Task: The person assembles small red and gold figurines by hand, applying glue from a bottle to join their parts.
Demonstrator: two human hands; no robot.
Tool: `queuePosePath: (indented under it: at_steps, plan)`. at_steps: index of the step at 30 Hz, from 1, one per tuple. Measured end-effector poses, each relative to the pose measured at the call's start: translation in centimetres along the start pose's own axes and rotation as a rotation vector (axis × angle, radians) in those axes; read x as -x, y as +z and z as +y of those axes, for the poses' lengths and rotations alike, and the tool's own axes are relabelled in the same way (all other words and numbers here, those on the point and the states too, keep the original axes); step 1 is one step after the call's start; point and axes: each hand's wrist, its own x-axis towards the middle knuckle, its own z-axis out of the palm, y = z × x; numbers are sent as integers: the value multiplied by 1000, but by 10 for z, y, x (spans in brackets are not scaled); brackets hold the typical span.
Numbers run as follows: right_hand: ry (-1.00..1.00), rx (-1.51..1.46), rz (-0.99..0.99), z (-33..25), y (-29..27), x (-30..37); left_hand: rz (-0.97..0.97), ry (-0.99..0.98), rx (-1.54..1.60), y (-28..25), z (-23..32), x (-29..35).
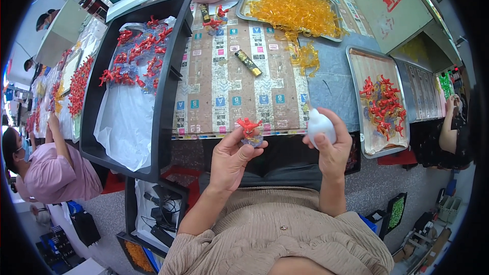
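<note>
My left hand [228, 162] pinches a small red figurine [248, 125] on a clear bluish base, just above the table's front edge. In my right hand [333, 157] is a white squeeze bottle [320, 125], its thin tip pointing up and slightly left, apart from the figurine. A black tray [173, 79] to the left holds white sheeting and several red figurines [137, 53] with clear parts. On the right, a metal tray [364, 107] carries a pile of red and clear pieces [384, 107].
A metal tray [246, 7] at the back is heaped with yellow curly pieces [295, 10], some spilling onto the table [219, 97]. A dark lighter-shaped object [248, 63] lies mid-table. A green-grey cabinet [387, 10] stands back right. Other people [56, 168] sit at both sides.
</note>
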Motion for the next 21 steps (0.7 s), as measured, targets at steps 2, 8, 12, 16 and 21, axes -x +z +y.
queuePosePath:
  at_steps: [2, 8, 12, 16, 21]
  plan:
    - [-99, 8, 48, 6, -10, 7, 2, 15, -34, 5, -1, -3]
    - [-337, 58, 138, 13, -6, 17, 29, 58, -125, 19, -1, -10]
    - [-482, 225, 50, 8, -2, 13, 50, 162, -219, 18, -4, -9]
    - [-511, 264, 9, 7, -2, 18, 47, 262, -315, 14, -7, -8]
    - [-583, 357, 33, 4, 1, 20, 48, 330, -400, 15, -8, -6]
